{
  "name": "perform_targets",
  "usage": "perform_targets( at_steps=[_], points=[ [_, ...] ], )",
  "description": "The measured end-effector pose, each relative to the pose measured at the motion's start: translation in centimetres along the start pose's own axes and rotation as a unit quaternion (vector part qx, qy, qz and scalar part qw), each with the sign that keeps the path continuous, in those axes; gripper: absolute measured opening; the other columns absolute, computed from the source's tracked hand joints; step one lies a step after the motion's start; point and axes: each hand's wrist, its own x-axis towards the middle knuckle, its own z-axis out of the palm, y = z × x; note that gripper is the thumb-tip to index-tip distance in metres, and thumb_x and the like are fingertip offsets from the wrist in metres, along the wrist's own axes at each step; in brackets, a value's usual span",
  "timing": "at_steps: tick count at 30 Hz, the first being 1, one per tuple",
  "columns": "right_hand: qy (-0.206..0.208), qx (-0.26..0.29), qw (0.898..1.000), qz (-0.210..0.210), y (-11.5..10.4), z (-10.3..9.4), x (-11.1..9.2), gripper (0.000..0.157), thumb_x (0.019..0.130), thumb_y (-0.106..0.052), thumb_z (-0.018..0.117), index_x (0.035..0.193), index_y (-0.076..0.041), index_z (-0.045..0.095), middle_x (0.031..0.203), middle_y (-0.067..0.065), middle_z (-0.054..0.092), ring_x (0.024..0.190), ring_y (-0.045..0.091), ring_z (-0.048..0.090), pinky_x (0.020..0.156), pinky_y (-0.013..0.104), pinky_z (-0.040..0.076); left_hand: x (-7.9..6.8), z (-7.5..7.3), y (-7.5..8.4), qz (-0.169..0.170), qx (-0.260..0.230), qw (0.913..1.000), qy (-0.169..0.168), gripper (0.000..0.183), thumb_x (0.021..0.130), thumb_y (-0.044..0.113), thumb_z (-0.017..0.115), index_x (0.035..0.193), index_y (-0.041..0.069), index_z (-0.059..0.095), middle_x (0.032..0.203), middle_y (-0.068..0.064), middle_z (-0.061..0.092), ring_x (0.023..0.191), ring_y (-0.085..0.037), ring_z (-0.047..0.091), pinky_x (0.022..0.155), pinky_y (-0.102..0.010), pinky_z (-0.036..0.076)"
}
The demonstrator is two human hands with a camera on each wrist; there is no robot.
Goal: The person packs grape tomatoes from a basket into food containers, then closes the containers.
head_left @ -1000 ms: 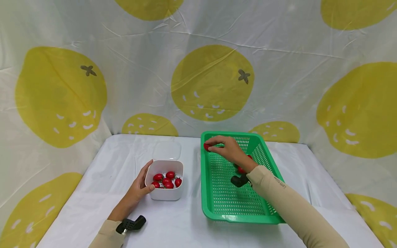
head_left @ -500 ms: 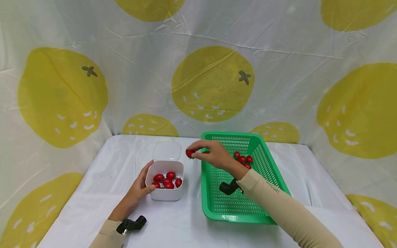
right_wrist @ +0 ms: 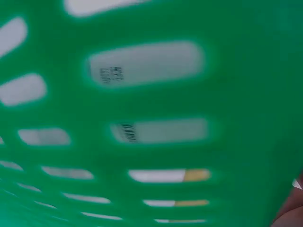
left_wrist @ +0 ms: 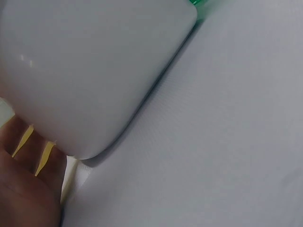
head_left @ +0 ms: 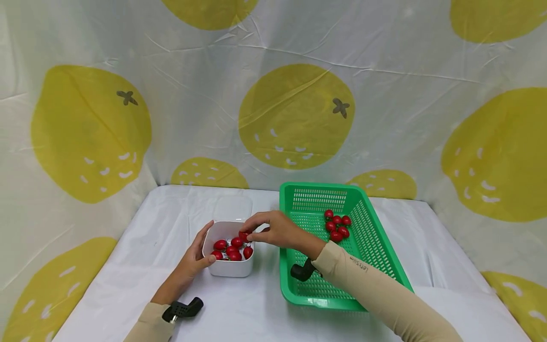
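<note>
A white square container (head_left: 231, 270) stands on the left half of the table with several red cherry tomatoes (head_left: 231, 251) inside. My left hand (head_left: 188, 261) holds it by its left side, thumb at the near rim; the left wrist view shows the fingers (left_wrist: 52, 165) against the container wall (left_wrist: 94, 71). Over the container's right rim, my right hand (head_left: 278, 230) pinches one cherry tomato (head_left: 243, 236) between thumb and fingers. In the right wrist view the green basket's slotted wall (right_wrist: 246, 94) fills most of the picture, so the pinched tomato is hidden there.
The green plastic basket (head_left: 320, 302) stands to the right, under my right forearm, with several cherry tomatoes (head_left: 336, 226) toward its far right. Behind the container lies a clear lid (head_left: 232, 207). A lemon-print curtain (head_left: 295, 116) hangs behind the white-covered table (head_left: 265, 308).
My right hand has carried the cherry tomato left from the basket's far left corner, across the gap, to the container. My left hand stays in place on the container.
</note>
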Motion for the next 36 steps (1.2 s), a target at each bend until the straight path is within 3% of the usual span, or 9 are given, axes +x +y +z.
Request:
perform_targets(
  at_steps=[11, 28, 36],
  points=[
    [-0.008, -0.001, 1.0, 0.014, 0.5, 0.5, -0.1, 0.022, 0.087, -0.011, 0.072, 0.109, -0.015, 0.074, 0.107, -0.009, 0.069, 0.105, 0.007, 0.059, 0.076, 0.023, 0.055, 0.0, -0.1, -0.1, 0.009, -0.018, 0.9998, -0.008, 0.082, 0.088, 0.006, 0.058, 0.155, 0.022, 0.013, 0.158, -0.012, 0.014, 0.141, -0.036, 0.014, 0.103, -0.02, 0.035],
    [-0.003, -0.004, 0.999, 0.032, 0.7, 0.7, -0.1, 0.027, 0.088, -0.006, 0.07, 0.115, -0.008, 0.07, 0.118, 0.003, 0.066, 0.115, 0.021, 0.057, 0.081, 0.031, 0.055, 0.0, 0.0, 0.0, 0.005, -0.008, 0.9999, -0.007, 0.083, 0.089, 0.007, 0.057, 0.156, 0.017, 0.009, 0.16, -0.01, 0.01, 0.143, -0.037, 0.011, 0.102, -0.02, 0.036],
    [0.014, -0.003, 1.0, 0.021, 0.6, -0.3, -1.0, 0.026, 0.089, -0.012, 0.069, 0.115, -0.01, 0.07, 0.11, 0.003, 0.069, 0.1, 0.019, 0.064, 0.081, 0.026, 0.054, 0.0, -0.2, -0.2, 0.011, 0.0, 0.9999, -0.007, 0.082, 0.089, 0.006, 0.057, 0.156, 0.02, 0.012, 0.16, -0.009, 0.009, 0.144, -0.035, 0.01, 0.104, -0.021, 0.033]
  ],
)
